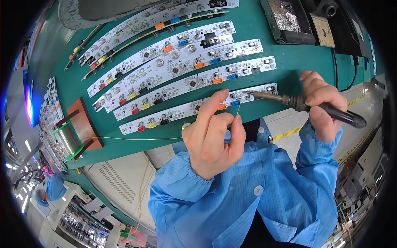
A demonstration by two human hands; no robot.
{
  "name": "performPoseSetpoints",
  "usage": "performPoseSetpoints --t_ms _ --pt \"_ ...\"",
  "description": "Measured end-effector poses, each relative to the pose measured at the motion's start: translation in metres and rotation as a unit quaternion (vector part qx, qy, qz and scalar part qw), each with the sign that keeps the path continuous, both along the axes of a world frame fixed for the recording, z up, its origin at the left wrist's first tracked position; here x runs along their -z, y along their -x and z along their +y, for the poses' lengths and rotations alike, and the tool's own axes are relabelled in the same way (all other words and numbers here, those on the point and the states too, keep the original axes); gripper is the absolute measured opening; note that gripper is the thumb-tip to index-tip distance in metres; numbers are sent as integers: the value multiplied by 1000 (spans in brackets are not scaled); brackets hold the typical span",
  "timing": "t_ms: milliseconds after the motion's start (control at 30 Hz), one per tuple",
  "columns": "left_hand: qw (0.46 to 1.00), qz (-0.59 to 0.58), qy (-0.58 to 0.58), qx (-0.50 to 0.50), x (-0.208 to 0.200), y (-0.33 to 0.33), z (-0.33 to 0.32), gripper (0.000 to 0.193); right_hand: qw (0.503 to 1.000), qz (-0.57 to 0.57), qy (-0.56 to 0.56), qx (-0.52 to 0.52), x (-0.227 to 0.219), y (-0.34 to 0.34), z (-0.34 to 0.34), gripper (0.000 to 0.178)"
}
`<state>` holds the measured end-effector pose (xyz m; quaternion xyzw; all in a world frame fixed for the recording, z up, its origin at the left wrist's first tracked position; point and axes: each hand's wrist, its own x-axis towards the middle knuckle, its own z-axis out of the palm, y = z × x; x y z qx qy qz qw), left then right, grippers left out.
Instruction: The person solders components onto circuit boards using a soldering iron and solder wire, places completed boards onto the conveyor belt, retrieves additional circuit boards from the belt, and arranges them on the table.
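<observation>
My right hand [324, 99] is closed round the dark handle of a soldering iron [339, 115]. Its tip points left and reaches the right part of the nearest circuit board [178, 114], a long curved white strip with red, yellow, black, orange and blue connectors. Between the thumb and fingers of my left hand [211, 142] is pinched solder wire [132, 138], a short end of it rising near the blue connector. The left index finger stretches over the board and seems to rest at its far edge. Whether the tip touches a solder joint is too small to tell.
Several similar boards [165, 91] lie in rows beyond on the green mat [289, 62]. The wire runs left to a spool [68, 141] on a brown stand [93, 128]. Far right are a black tray [277, 36] of metal scraps and a tan sponge [322, 31]. Another person [55, 188] is at far left.
</observation>
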<state>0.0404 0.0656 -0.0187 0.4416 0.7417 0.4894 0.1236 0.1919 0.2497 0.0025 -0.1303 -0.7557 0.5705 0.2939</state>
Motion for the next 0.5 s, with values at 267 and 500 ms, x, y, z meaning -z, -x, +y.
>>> performPoseSetpoints --t_ms 267,500 --pt "1000 11 -5 -7 7 1 1 15 998 -37 28 -29 -1 11 14 17" --pt "999 40 -15 -8 8 1 3 14 997 -60 30 -49 -1 14 23 18"
